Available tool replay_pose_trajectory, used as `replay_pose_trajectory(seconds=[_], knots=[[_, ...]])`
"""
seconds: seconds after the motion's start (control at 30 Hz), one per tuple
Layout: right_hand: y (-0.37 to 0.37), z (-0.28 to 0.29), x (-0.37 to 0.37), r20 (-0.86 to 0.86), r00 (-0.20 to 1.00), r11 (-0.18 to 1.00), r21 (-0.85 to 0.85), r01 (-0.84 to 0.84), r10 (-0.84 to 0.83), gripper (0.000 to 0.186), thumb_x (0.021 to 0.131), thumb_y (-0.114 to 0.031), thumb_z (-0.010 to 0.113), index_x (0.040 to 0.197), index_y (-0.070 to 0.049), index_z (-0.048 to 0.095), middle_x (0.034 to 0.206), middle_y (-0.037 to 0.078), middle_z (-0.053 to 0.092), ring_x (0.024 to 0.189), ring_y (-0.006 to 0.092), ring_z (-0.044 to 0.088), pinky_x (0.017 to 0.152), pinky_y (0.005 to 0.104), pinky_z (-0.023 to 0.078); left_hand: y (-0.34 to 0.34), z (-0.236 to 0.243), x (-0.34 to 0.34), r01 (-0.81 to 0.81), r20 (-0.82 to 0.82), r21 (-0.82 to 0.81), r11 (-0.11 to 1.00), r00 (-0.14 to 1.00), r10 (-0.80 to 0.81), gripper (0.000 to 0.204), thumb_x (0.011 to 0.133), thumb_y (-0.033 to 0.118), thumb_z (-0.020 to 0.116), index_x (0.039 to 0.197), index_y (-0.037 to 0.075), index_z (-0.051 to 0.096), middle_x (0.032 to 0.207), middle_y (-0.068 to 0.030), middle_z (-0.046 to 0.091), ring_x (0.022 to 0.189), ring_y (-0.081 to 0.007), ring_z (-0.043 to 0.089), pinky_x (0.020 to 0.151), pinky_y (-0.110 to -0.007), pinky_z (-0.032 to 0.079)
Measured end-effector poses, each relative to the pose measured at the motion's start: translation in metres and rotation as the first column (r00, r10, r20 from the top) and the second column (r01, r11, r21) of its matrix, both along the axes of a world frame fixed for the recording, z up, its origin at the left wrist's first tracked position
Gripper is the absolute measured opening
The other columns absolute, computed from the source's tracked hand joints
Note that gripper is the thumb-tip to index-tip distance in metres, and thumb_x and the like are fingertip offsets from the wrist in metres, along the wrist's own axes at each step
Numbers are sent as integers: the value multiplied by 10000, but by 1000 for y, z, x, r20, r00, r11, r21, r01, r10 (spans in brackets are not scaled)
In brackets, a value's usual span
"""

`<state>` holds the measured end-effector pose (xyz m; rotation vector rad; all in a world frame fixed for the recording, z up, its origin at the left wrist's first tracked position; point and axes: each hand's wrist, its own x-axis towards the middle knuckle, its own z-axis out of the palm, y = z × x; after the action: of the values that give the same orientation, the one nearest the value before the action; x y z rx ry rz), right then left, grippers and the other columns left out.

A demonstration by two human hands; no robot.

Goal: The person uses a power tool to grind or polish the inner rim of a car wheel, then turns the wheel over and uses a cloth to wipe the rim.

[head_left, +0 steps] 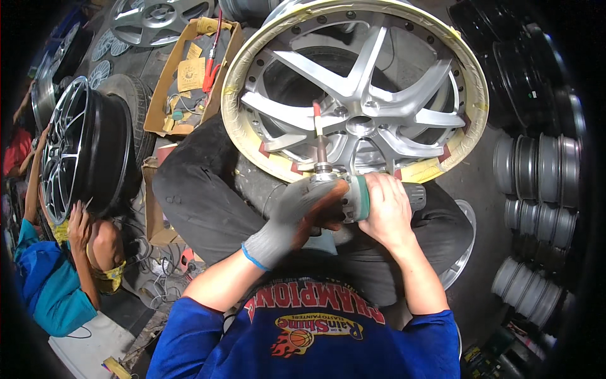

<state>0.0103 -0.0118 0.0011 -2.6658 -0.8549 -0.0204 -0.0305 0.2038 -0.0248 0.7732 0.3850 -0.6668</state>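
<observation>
A silver multi-spoke alloy wheel (353, 95) leans against my knees, its rim wrapped in yellowish masking tape (470, 76). My left hand (297, 211), in a grey and orange glove, and my bare right hand (386, 205) both grip a green-bodied rotary hand tool (360, 197). Its thin shaft with an orange tip (318, 126) rests against a spoke near the hub.
A cardboard box (189, 72) of small tools lies to the left. Another person (57, 278) in a blue shirt holds a black wheel (82, 151) at far left. Stacked grey rims (536, 196) stand on the right, more wheels at the top.
</observation>
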Motion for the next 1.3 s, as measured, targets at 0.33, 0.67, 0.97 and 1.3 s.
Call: replay_pose_trajectory(seconds=[0.33,0.67,0.97,1.3], knots=[[5,2,1,-58,998,1000,-23,-3,1,715,515,-4,775,1187,-6,532,1138,183,620,1069,381,601,957,477,467,-5,11,-3,-73,78,124,990,995,64,429,971,350,644,1271,47,594,1088,-72,676,932,-211,698,752,-377,602],[12,7,-1,-13,999,999,-25,29,-30,732,500,-15,785,1185,3,529,1137,190,618,1062,392,598,954,471,467,5,22,5,-26,45,140,990,999,20,441,940,405,674,1190,46,616,1041,-78,658,878,-197,698,691,-349,607],[8,2,-6,-49,998,998,-61,29,-32,720,505,-29,788,1175,4,527,1123,196,609,1043,405,591,939,476,468,8,16,8,70,200,245,967,972,-122,468,970,349,634,1269,-8,588,1158,-118,642,901,-219,695,705,-336,618],[23,8,-11,-66,998,999,-54,10,-14,777,482,-22,794,1208,23,521,1130,199,610,1051,381,593,961,464,461,19,29,8,-12,-117,96,995,993,23,505,896,327,731,1244,-7,580,1065,-103,664,828,-194,679,649,-346,595]])
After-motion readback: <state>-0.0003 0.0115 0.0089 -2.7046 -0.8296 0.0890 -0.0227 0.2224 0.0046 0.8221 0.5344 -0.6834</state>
